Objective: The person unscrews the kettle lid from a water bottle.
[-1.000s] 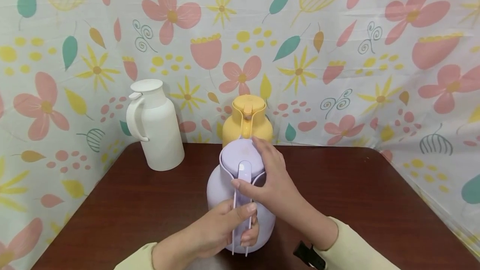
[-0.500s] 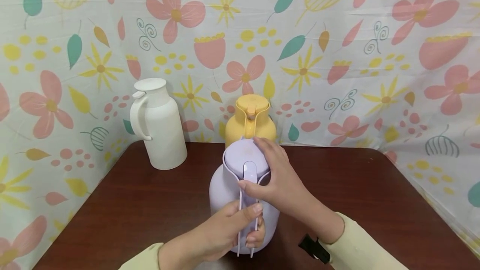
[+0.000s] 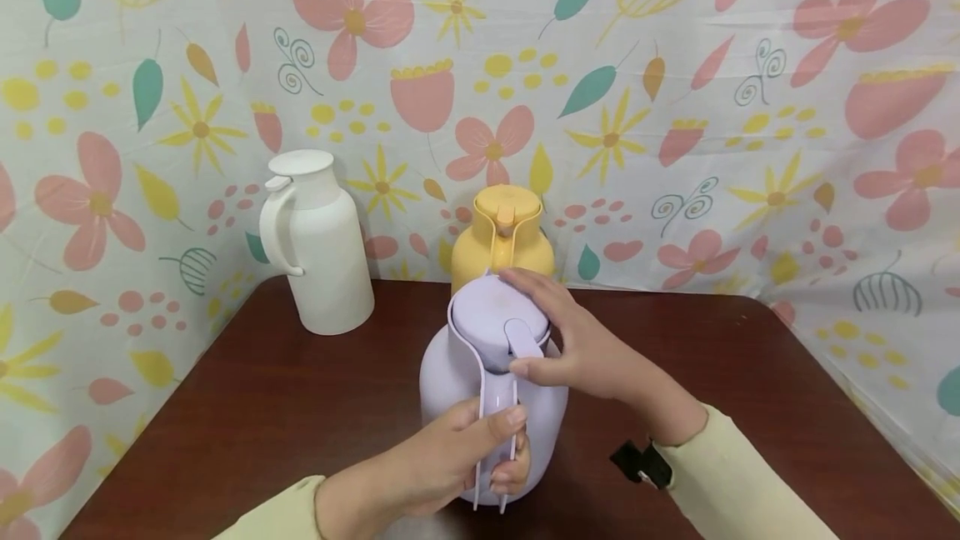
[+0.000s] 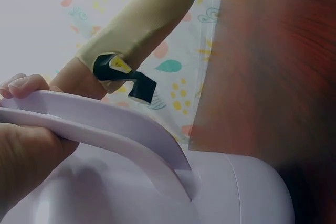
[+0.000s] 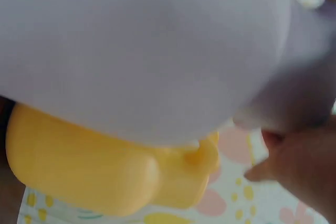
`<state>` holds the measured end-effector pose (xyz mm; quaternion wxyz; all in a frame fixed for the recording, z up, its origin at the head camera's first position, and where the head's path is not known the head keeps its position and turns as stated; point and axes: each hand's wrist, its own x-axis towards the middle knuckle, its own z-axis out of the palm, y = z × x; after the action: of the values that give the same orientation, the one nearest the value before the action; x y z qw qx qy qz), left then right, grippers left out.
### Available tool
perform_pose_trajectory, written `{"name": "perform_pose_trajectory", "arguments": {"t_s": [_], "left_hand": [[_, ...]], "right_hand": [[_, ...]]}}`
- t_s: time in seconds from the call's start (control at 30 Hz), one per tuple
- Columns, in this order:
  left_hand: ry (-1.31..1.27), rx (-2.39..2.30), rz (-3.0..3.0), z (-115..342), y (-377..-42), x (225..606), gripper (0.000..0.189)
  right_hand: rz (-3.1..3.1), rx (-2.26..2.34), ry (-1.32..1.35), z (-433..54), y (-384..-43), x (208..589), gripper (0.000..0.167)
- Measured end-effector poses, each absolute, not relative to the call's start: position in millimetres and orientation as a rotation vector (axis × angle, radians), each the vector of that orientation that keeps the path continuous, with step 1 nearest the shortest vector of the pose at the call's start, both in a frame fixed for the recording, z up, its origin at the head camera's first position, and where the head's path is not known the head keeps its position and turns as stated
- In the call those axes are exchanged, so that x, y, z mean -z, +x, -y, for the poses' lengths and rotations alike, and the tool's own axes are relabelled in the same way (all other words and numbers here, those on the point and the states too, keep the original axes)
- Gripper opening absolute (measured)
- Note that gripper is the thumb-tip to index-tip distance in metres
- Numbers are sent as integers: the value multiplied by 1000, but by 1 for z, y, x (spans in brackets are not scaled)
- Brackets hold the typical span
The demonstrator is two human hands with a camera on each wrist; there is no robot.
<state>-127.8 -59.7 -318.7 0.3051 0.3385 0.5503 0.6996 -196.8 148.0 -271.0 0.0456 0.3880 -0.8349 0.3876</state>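
A lilac thermos jug (image 3: 446, 377) stands at the middle front of the table. My left hand (image 3: 438, 461) grips its handle (image 3: 495, 392), the thumb lying across it. In the left wrist view, fingers and thumb wrap both sides of the handle (image 4: 118, 140). On top, my right hand (image 3: 581, 344) holds the round lilac lid (image 3: 491, 311), its fingers over the far side and the thumb at the lid's lever tab (image 3: 522, 338). The tab points right of the handle. In the right wrist view, the jug's body (image 5: 142, 56) hides much of the grip, and the right hand (image 5: 310, 166) is blurred.
Directly behind the lilac jug stands a yellow thermos jug (image 3: 467, 250), partly hidden. A white thermos jug (image 3: 330, 265) is at the back left of the dark wooden table (image 3: 675, 357). A floral curtain (image 3: 637, 190) surrounds the table's back and sides.
My right hand has turned the lid anticlockwise, so its lever tab has swung from in line with the handle to its right. The left hand keeps its grip on the handle.
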Motion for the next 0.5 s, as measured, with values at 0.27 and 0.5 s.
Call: {"name": "perform_pose_trajectory", "arguments": {"t_s": [0.27,0.5], "left_hand": [[871,-1837,-1464,63,-130,317,63],[855,-1822,-1479,61,-131,316,62]], "right_hand": [[2630,-1142,1538,-164,-224,255,88],[2678,-1154,1635,-169,-234,251,92]]}}
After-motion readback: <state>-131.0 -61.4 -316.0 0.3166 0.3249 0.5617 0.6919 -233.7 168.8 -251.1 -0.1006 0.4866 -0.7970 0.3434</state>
